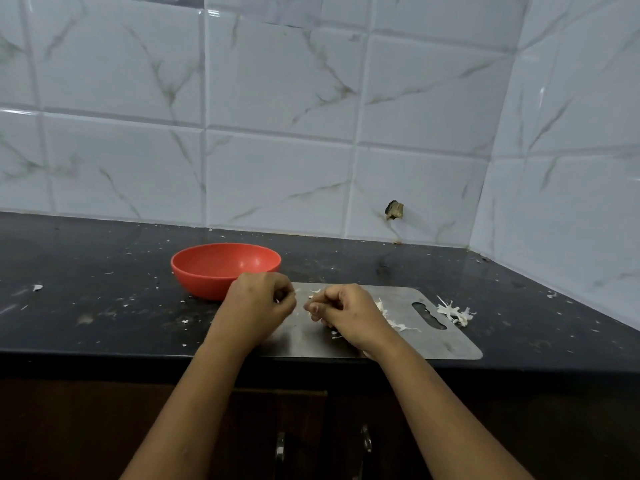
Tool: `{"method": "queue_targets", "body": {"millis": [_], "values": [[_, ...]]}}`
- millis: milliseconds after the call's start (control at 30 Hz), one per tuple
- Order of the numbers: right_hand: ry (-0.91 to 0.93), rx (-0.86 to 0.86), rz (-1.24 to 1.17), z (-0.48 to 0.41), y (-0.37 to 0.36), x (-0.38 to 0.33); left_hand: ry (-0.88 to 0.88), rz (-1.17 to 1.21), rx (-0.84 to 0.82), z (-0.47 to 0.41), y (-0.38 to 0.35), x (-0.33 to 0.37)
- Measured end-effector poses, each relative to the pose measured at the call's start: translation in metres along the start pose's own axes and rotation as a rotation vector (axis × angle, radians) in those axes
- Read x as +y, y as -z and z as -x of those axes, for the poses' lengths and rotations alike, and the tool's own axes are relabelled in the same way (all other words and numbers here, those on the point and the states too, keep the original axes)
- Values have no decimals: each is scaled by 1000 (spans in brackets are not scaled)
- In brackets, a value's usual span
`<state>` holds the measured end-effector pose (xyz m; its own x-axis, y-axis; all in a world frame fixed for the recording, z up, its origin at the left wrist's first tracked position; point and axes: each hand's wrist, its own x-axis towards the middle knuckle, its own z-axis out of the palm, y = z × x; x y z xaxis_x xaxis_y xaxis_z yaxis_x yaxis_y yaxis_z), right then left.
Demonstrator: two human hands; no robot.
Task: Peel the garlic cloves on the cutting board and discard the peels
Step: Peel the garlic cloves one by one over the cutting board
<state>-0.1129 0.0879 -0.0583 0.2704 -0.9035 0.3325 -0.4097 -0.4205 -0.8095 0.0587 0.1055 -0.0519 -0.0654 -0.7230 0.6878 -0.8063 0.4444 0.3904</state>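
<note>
Wall tiles [277, 81], glossy and marble-veined, rise well behind the cutting board [450, 341]. Dark, speckled countertop [86, 271] lies under the board, a flat sheet of dull steel set at the front edge, presumably so that I can work close to my body. Red bowl [207, 271], smooth and round, stands at the board's far left corner within easy reach; whether it is meant for cloves or waste I cannot tell. My left hand [258, 306], over the board's left end, has curled fingers pinching a small white scrap [277, 301]. My right hand [349, 315], over the board's middle, has its fingertips bunched; what they hold is hidden, and no whole garlic clove shows. Papery, ragged peels [398, 325] lie on the board's right part. Further shreds [453, 311] lie just off its right end, not yet discarded.
</note>
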Motion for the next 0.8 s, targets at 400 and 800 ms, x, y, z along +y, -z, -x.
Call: {"method": "queue_targets", "body": {"millis": [400,800], "values": [[-6,96,-268,2,0,0,102,-7,-132,4,-16,12],[58,155,31,-3,-3,6,110,149,-73,6,-21,18]]}}
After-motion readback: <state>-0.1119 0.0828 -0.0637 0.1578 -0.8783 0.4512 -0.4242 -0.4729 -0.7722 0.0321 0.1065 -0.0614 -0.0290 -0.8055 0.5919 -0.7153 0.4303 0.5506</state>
